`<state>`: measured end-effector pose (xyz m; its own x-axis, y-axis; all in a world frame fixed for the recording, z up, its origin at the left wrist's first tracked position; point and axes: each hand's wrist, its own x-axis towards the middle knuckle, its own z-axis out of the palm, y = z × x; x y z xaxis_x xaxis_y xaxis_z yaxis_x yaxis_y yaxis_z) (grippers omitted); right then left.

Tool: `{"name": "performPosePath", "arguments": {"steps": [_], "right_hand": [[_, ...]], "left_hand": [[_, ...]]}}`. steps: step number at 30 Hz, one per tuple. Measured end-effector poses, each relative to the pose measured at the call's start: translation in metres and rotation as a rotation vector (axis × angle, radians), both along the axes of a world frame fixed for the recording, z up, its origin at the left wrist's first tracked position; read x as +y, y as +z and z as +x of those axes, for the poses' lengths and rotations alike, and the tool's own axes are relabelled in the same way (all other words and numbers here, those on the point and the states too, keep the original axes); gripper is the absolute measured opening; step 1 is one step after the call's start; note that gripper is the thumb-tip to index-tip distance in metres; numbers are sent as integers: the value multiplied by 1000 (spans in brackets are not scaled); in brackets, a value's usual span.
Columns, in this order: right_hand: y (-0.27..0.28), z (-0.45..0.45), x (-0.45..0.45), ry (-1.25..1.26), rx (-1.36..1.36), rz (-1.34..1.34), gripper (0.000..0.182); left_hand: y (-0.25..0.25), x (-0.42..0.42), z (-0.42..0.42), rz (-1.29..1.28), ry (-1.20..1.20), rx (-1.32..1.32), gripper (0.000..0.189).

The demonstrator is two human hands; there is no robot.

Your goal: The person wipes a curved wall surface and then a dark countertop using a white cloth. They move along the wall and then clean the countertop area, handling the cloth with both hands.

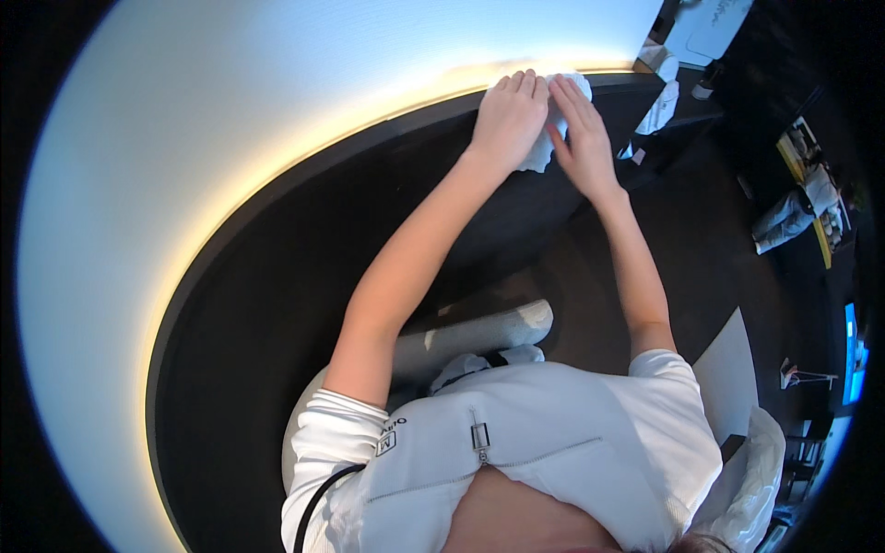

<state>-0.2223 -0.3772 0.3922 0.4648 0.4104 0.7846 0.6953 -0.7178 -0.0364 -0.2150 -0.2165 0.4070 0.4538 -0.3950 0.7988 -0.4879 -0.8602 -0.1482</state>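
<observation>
Both of my hands are at the dark ledge (387, 131) that runs along the foot of a pale, backlit wall (228, 90). Under them lies a crumpled white cloth (537, 160), whose edges show between and beyond the fingers. My left hand (511, 114) rests flat on the cloth with its fingers together. Beside it, my right hand (581, 135) touches the cloth's right part, fingers extended and thumb apart. The palms and most of the cloth are hidden from view.
Below my arms is a rounded grey upholstered seat (477, 335). A white plastic bag (753, 477) lies at the lower right. Another person (795, 207) stands by shelves at the far right. White fabric (662, 97) is near the ledge's right end.
</observation>
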Motion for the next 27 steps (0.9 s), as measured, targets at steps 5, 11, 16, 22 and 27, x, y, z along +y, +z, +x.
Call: {"name": "performPosePath", "arguments": {"steps": [5, 11, 16, 22, 27], "right_hand": [[10, 21, -34, 37, 18, -12, 51], [7, 21, 34, 304, 87, 102, 37], [6, -4, 110, 361, -25, 83, 32], [3, -55, 215, 548, -53, 20, 45], [22, -153, 231, 1305, 375, 125, 54]], "left_hand": [[-1, -9, 4, -50, -16, 63, 32], [-8, 63, -40, -105, 4, 79, 34], [0, 133, -102, -199, 136, 143, 36], [3, 217, -176, -240, 428, 151, 37], [6, 292, -279, -260, 733, 166, 38]]}}
